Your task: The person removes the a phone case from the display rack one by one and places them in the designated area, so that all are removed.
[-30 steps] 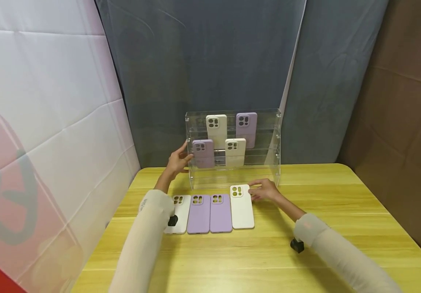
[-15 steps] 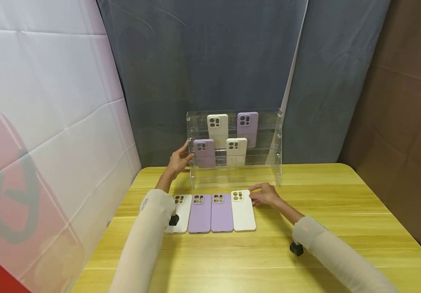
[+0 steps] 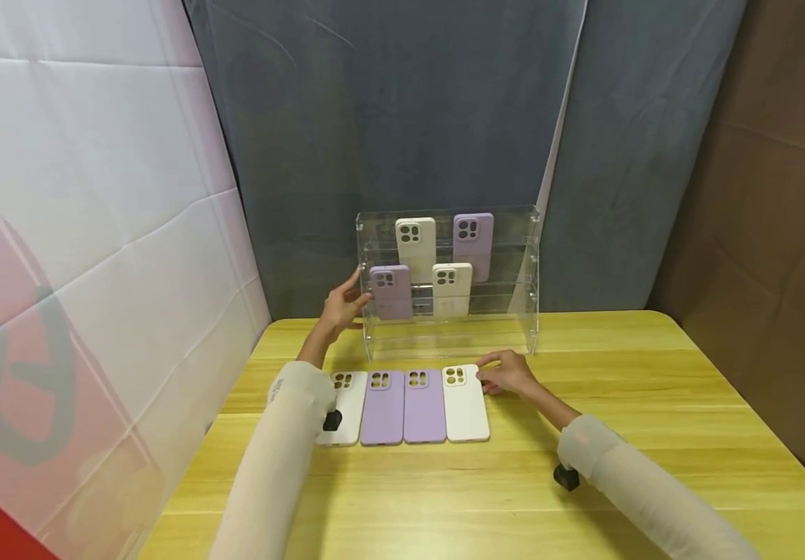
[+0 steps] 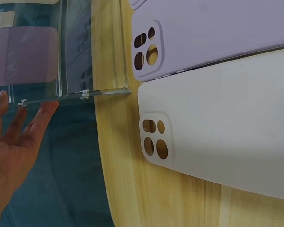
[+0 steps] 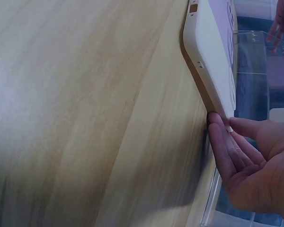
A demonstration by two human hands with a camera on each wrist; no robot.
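Touching the white case [image 3: 465,404] with straight fingertips, the right hand [image 3: 507,373] lies flat; the left hand [image 3: 341,309], fingers spread, rests against the acrylic rack [image 3: 447,272].

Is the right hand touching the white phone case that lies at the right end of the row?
Touching. The right wrist view shows the right hand with its fingertips pressed against the white case edge.
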